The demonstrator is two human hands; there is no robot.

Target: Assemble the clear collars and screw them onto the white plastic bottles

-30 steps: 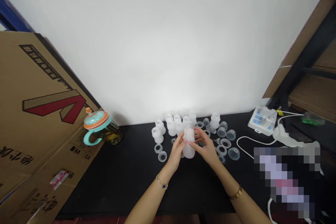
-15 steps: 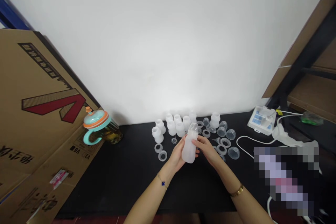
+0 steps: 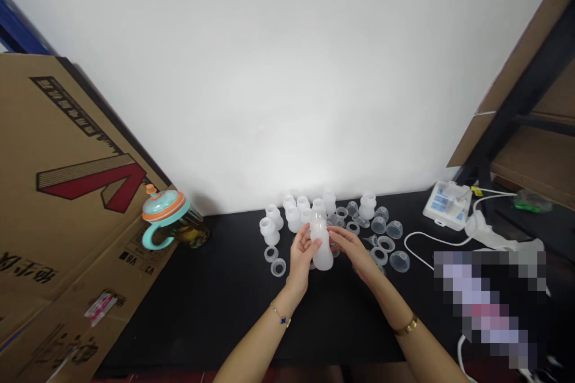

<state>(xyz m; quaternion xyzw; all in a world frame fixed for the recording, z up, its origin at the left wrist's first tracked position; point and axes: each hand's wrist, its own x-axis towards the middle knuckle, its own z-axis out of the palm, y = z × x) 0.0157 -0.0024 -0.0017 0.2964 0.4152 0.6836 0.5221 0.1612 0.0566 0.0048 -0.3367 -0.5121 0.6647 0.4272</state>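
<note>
A frosted white bottle with a clear domed cap [image 3: 322,251] is held nearly upright above the black table. My left hand [image 3: 302,254] grips it from the left, thumb across its front. On the right side, my right hand [image 3: 353,248] has its fingers bent at the bottle's neck; its fingertips are partly hidden. Behind stand several open white bottles [image 3: 269,231], with one more [image 3: 368,206] farther right. Clear rings [image 3: 278,267] lie left of my hands, while other rings [image 3: 386,244] and clear domed caps [image 3: 399,261] lie to the right.
A teal-lidded jug [image 3: 173,218] stands at the left beside a large cardboard box [image 3: 67,203]. At the right are a white power strip [image 3: 448,204], white cables and a blurred patch. A white wall rises behind the black table [image 3: 197,311].
The bottle has tilted more upright and shifted slightly left and up. My left hand has turned, bringing its thumb to the bottle's front; my right fingers have moved slightly up and left.
</note>
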